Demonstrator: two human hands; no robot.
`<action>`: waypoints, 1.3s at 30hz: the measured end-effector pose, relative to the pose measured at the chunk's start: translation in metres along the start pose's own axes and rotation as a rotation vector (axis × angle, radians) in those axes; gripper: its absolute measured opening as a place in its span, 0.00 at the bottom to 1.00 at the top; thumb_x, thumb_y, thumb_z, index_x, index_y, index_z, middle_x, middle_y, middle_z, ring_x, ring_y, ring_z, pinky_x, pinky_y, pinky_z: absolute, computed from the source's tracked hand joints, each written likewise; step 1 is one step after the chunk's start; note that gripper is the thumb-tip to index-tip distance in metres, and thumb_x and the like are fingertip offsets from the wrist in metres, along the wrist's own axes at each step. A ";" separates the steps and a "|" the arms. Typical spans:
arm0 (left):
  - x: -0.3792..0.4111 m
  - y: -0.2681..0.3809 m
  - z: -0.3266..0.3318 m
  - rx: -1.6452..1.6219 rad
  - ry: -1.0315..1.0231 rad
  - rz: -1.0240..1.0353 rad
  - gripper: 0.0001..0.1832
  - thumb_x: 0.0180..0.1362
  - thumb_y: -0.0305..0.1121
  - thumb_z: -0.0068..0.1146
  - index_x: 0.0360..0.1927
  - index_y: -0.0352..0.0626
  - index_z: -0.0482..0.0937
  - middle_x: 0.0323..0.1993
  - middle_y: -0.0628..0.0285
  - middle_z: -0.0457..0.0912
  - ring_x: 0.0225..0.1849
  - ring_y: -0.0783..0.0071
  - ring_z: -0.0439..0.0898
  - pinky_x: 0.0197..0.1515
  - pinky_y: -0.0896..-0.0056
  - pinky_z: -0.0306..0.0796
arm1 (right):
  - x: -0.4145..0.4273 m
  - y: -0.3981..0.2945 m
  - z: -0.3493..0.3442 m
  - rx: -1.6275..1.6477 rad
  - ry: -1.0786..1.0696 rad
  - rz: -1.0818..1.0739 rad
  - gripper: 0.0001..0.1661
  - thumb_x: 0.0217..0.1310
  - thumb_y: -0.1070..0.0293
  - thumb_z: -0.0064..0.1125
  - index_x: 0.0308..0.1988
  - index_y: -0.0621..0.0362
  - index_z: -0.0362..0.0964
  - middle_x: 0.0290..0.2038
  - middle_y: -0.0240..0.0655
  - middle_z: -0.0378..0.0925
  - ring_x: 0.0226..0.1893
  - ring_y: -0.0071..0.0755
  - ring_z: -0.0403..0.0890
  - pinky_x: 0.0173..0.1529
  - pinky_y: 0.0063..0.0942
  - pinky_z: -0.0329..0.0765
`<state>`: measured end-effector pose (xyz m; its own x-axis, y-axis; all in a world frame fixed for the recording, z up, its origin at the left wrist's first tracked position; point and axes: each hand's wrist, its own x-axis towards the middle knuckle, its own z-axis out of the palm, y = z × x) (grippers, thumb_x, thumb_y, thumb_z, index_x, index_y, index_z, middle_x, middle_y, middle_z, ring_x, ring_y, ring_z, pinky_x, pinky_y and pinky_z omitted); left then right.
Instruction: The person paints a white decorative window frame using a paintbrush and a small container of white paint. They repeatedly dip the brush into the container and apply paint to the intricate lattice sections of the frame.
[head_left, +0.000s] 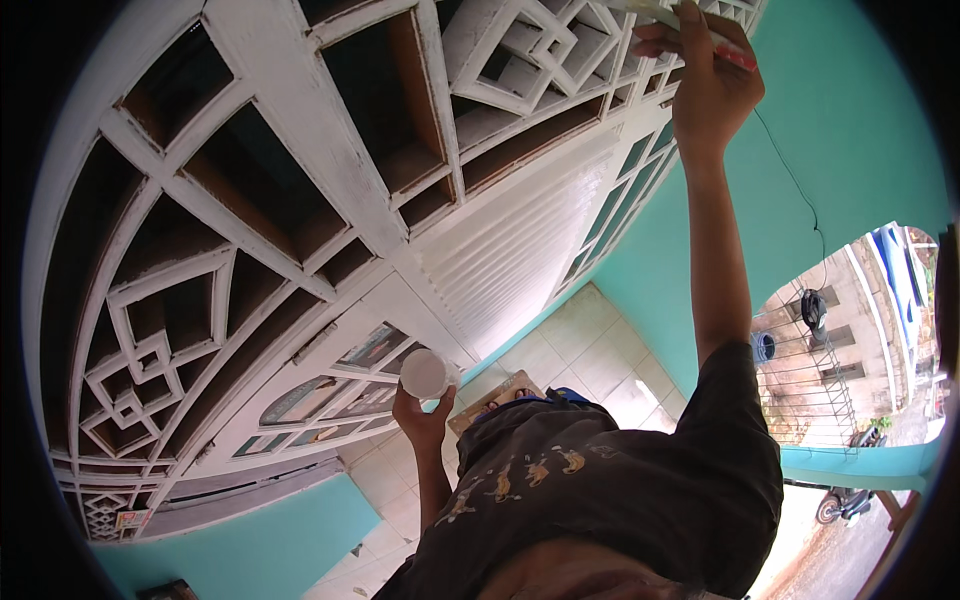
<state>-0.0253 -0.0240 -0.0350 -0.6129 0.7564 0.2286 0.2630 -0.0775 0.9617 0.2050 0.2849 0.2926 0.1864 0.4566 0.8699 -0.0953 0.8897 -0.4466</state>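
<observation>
My left hand (424, 420) grips a white plastic cup (426, 374) with white paint in it, low in front of the white-painted door (390, 292). High at the upper right, my right hand (709, 71) is raised and closed around a paintbrush (720, 45) with a red handle end. The brush points up and left towards the white wooden lattice (525, 56) above the door; its bristle end runs to the picture's top edge, so contact with the wood cannot be seen. Brown wood shows along inner edges of the openings, and the white coat on the broad post (300, 105) looks streaky.
A turquoise wall (847, 127) stands at the right, with a thin dark cable (795, 187) hanging down it. My feet are on a brown board or mat (487, 401) over pale floor tiles (592, 330). A motorcycle (847, 504) stands outside at the lower right.
</observation>
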 end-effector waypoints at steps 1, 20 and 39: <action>0.001 0.000 0.003 -0.033 0.018 0.002 0.28 0.44 0.28 0.74 0.50 0.32 0.78 0.45 0.56 0.83 0.47 0.66 0.82 0.54 0.64 0.73 | -0.004 0.000 0.000 0.012 0.029 -0.013 0.09 0.67 0.75 0.57 0.40 0.73 0.73 0.27 0.49 0.83 0.24 0.37 0.85 0.32 0.27 0.83; -0.001 0.001 -0.005 -0.057 0.060 -0.019 0.29 0.44 0.25 0.74 0.52 0.30 0.76 0.45 0.56 0.82 0.48 0.66 0.81 0.56 0.62 0.72 | 0.021 -0.023 0.005 -0.490 -0.437 -0.056 0.10 0.67 0.68 0.61 0.43 0.64 0.78 0.28 0.35 0.84 0.27 0.22 0.83 0.34 0.19 0.77; 0.000 -0.012 -0.023 -0.106 0.094 -0.070 0.33 0.43 0.21 0.72 0.56 0.27 0.72 0.51 0.51 0.78 0.53 0.61 0.78 0.61 0.59 0.68 | -0.029 0.035 -0.030 -0.101 0.004 -0.103 0.12 0.70 0.77 0.53 0.49 0.72 0.72 0.34 0.49 0.84 0.33 0.36 0.86 0.44 0.27 0.81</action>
<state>-0.0453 -0.0383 -0.0433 -0.6955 0.6985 0.1684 0.1401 -0.0980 0.9853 0.2254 0.3025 0.2453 0.1943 0.3630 0.9113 0.0230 0.9271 -0.3742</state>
